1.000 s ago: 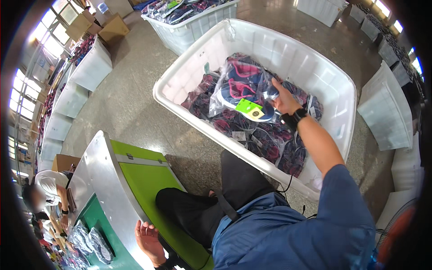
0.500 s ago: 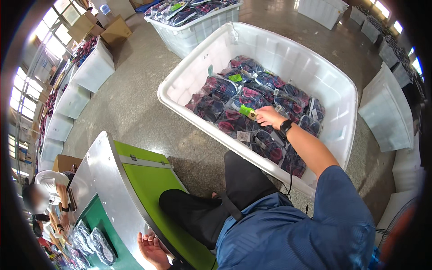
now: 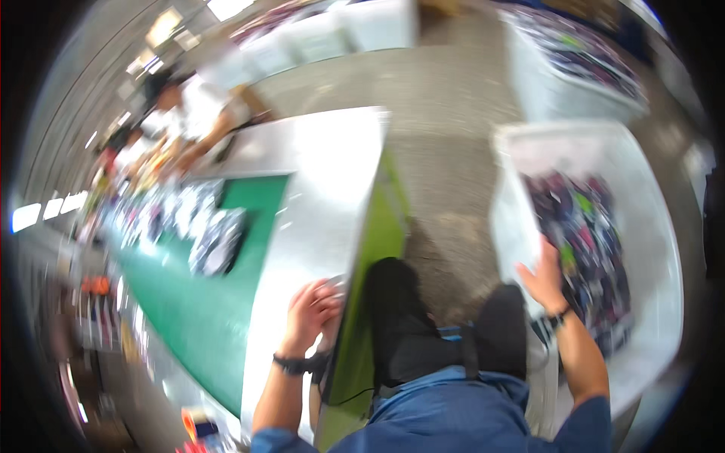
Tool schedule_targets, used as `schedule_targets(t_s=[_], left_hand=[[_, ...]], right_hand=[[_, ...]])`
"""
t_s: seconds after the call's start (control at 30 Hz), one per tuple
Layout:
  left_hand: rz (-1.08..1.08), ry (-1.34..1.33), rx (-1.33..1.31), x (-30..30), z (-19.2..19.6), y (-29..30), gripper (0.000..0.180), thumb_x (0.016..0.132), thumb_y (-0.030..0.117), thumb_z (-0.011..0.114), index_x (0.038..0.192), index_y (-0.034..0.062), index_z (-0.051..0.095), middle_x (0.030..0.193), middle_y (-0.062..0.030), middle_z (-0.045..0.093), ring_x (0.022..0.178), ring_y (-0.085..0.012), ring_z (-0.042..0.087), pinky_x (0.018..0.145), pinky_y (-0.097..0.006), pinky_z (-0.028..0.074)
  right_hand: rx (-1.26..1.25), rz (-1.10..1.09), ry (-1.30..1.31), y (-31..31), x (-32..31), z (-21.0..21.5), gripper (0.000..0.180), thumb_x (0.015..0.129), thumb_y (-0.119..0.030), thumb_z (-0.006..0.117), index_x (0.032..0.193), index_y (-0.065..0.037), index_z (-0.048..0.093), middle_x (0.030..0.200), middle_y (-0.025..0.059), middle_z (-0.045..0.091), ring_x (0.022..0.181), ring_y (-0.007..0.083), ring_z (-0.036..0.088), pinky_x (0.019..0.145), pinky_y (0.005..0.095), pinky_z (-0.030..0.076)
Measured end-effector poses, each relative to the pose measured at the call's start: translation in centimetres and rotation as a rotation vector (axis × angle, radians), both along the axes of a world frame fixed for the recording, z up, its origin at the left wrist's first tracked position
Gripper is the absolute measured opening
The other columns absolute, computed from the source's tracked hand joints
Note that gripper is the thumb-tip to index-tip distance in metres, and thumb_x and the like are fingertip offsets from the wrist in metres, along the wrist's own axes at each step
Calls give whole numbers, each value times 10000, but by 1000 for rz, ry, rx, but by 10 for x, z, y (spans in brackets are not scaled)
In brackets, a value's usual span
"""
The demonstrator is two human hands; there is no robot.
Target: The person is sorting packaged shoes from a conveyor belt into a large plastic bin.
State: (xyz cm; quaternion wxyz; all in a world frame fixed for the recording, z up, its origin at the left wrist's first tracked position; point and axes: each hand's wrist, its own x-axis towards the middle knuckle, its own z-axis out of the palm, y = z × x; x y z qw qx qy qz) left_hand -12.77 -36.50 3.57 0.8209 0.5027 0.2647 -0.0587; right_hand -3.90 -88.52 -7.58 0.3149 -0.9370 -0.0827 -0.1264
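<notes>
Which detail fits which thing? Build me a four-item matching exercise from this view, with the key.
1. left hand
2. right hand
3. near bin
4. shirt

A. blue
B. at the near bin's left rim
C. white, with dark packages inside
D. at the metal table's right edge

Pairs: 1-D, 2-B, 3-C, 4-A

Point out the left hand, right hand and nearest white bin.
Left hand (image 3: 305, 317), head view: middle of the hand.
Right hand (image 3: 545, 281), head view: middle of the hand.
White bin (image 3: 652, 260), head view: inner side wall.
</notes>
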Motion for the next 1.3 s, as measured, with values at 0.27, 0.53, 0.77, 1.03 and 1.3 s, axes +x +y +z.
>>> schedule_targets(t_s=[0.27, 0.53, 0.77, 1.03, 1.3], left_hand=[[129, -155, 523, 41, 7, 106, 390, 1033, 233, 651, 1351, 10, 612, 1149, -72, 677, 1037, -136, 634, 906, -315, 516], [211, 407, 1753, 72, -12, 267, 767, 914, 473, 705, 1516, 51, 486, 1619, -280, 362, 1514, -463, 289, 1239, -533, 258], [152, 34, 1976, 29, -37, 222, 777, 933, 451, 695, 1493, -35, 463, 1542, -287, 407, 1445, -513, 318, 1227, -552, 258], [291, -57, 672, -64, -16, 158, 833, 1074, 561, 481, 1658, 46, 188, 1651, -157, 367, 1508, -275, 362, 1238, -391, 245], [656, -412, -152, -81, -6, 169, 887, 960, 777, 467, 1554, 119, 420, 1513, -154, 542, 1367, -375, 538, 1149, -542, 440]], right_hand=[[-21, -126, 112, 13, -3, -12, 841, 868, -147, 757, 1569, -6, 314, 1420, 261, 477, 1321, 467, 492, 1099, 488, 417], [-140, -240, 150, 24, -4, -9, 903, 849, -119, 763, 1596, -23, 266, 1473, 262, 440, 1348, 481, 476, 1103, 497, 421], [-228, -270, 133, 26, -3, -12, 890, 857, -101, 748, 1601, -30, 265, 1477, 256, 440, 1354, 486, 469, 1100, 509, 421], [-228, -256, 89, 25, -1, -16, 887, 860, -110, 745, 1603, -29, 266, 1441, 245, 460, 1321, 484, 492, 1080, 509, 428], [-152, -220, 118, 21, -6, -10, 892, 865, -135, 736, 1607, -25, 256, 1453, 249, 449, 1337, 476, 482, 1091, 497, 431]])
